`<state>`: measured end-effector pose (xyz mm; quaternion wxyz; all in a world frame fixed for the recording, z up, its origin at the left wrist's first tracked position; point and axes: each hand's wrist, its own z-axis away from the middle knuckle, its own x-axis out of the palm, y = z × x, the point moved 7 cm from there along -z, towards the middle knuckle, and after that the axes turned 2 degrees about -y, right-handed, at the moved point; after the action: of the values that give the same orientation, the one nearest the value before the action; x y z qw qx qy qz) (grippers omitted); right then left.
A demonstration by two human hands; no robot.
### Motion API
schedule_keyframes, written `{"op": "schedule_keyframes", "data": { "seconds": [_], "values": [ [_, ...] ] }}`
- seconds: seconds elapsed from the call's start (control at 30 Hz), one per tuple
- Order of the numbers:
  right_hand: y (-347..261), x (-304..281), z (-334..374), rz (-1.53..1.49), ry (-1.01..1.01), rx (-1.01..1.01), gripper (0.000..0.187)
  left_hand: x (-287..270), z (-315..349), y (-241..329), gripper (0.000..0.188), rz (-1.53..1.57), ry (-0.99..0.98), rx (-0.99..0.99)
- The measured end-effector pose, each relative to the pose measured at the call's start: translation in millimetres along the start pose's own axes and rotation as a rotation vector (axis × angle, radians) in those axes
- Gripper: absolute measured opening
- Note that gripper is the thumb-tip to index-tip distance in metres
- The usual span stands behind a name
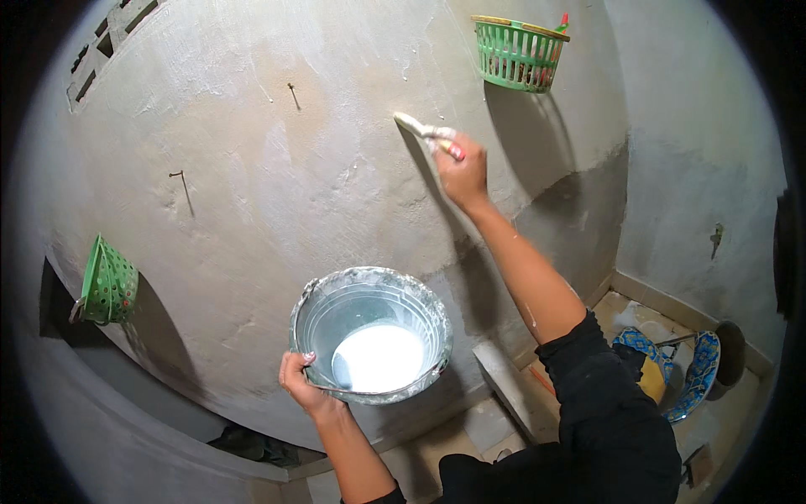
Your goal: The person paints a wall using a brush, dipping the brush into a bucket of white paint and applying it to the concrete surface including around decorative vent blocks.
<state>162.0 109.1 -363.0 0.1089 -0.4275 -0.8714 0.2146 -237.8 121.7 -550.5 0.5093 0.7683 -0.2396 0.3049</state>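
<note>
My left hand [307, 385] grips the near left rim of a dark bucket [336, 294], thumb over the edge. White paint [379, 357] lies in the bottom of the bucket, which is tilted toward me. Stretched up to the wall, my right hand [463, 172] is closed round the handle of a paintbrush [424, 132]. The handle is smeared white and shows a bit of red. The bristle end is at the wall [336, 176], whose surface is patchy with white and beige; whether the bristles press on it I cannot tell.
A green basket [519, 57] hangs upper right, another green basket [109, 281] at the left. Two nails [293, 91] stick out of the wall. At the lower right, a blue patterned chair [701, 374] and a dark container [729, 361] stand on the tiled floor. A pale ledge [504, 382] is below.
</note>
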Motion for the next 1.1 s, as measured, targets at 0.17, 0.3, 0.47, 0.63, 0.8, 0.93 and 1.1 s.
{"op": "schedule_keyframes", "data": {
  "seconds": [0.17,0.3,0.47,0.63,0.8,0.93,1.1],
  "values": [
    [30,46,111,0.336,-0.322,-0.426,0.041,-26,-6,1,0.015,0.011,0.031,-0.005],
    [27,45,142,0.248,-0.717,-0.52,0.043,-35,-6,1,0.014,-0.021,0.019,0.001],
    [25,-1,26,0.168,-0.35,-0.444,0.035,-35,-5,-2,0.01,-0.025,0.004,-0.021],
    [5,-49,-40,0.118,0.203,-0.169,0.027,-37,6,-5,0.005,0.057,0.082,-0.063],
    [1,46,70,0.384,-0.248,-0.703,0.027,-45,11,-11,0.006,0.066,0.108,-0.023],
    [14,71,118,0.199,-0.938,-0.48,0.033,-42,5,-12,0.011,-0.002,0.105,0.025],
    [-13,33,5,0.109,-0.529,-0.235,0.034,-43,-1,5,0.019,-0.064,0.082,0.113]
  ]
}}
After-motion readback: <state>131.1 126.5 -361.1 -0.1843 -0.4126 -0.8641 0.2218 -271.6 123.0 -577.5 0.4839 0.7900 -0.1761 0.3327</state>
